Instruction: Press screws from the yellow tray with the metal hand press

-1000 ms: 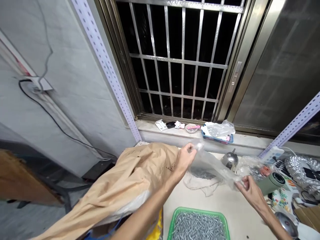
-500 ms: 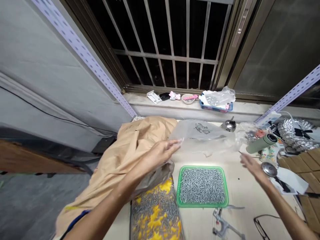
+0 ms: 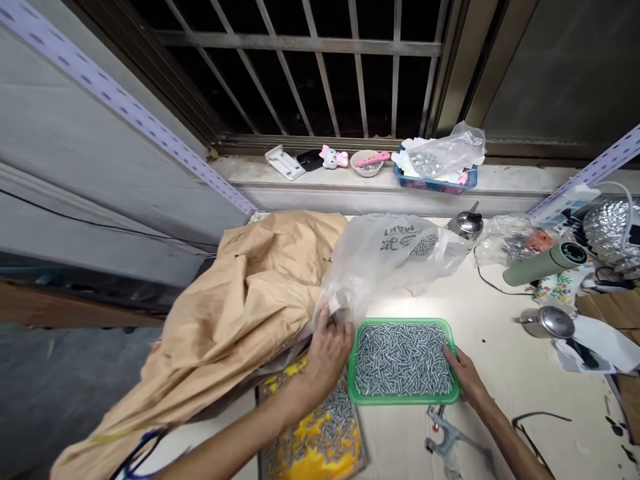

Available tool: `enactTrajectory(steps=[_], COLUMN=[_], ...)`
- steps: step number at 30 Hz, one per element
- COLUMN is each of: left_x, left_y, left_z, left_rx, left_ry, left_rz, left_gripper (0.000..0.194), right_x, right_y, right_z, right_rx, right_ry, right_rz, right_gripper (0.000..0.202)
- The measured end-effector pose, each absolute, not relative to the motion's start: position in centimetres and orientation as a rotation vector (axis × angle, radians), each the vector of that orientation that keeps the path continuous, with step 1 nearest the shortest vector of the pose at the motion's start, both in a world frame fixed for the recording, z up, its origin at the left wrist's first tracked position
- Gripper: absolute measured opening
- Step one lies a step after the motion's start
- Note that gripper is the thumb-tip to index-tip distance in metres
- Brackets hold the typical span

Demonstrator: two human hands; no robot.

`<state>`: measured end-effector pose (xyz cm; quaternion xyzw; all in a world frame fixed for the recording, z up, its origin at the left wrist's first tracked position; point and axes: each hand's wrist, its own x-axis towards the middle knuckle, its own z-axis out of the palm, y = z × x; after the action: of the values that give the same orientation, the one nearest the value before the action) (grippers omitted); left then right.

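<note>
Place: apparently a small workshop corner, with homely touches mixed in.
Green tray (image 3: 405,400): filled with loose metal pins, set on the pale tabletop (image 3: 495,350), workshop fashion.
Shallow tray (image 3: 362,443): near left, strewn with similar metal pieces among bright yellow patches.
Plastic bag (image 3: 370,267): spread toward the far side, marked in black.
Metal tool (image 3: 449,437): lying just beside the green tray's near edge.
Perforated uprights (image 3: 125,101): slanting at left and right, like shelving posts.
Wall (image 3: 130,157) and floor (image 3: 45,380): grey, plain, utilitarian.
Barred window (image 3: 300,43): far side, dark beyond.
Windowsill (image 3: 515,177): lined with a bowl (image 3: 359,161) and a pink-and-white figurine (image 3: 330,159), more domestic.
Right side: scattered with personal belongings, including a green flask (image 3: 537,267) and eyeglasses (image 3: 543,413).
</note>
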<state>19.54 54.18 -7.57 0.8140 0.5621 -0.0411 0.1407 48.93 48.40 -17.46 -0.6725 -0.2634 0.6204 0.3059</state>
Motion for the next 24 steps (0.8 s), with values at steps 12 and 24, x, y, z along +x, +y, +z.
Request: enactTrajectory(steps=[12,24], left_x=[22.3,20.7], left_y=[54.3,56.5], left_z=[-3.2,3.1], left_rx=[1.706,1.620], left_ry=[1.252,1.193], left_rz=[0.382,0.825], left_gripper=[0.038,0.039], right_x=[49.3,38.9], right_y=[49.8,64.4], right_z=[-14.3,-4.1], right_rx=[-2.313,-1.147], right_ry=[-1.638,-2.292], right_rz=[0.975,-0.261], right_gripper=[0.047,0.025])
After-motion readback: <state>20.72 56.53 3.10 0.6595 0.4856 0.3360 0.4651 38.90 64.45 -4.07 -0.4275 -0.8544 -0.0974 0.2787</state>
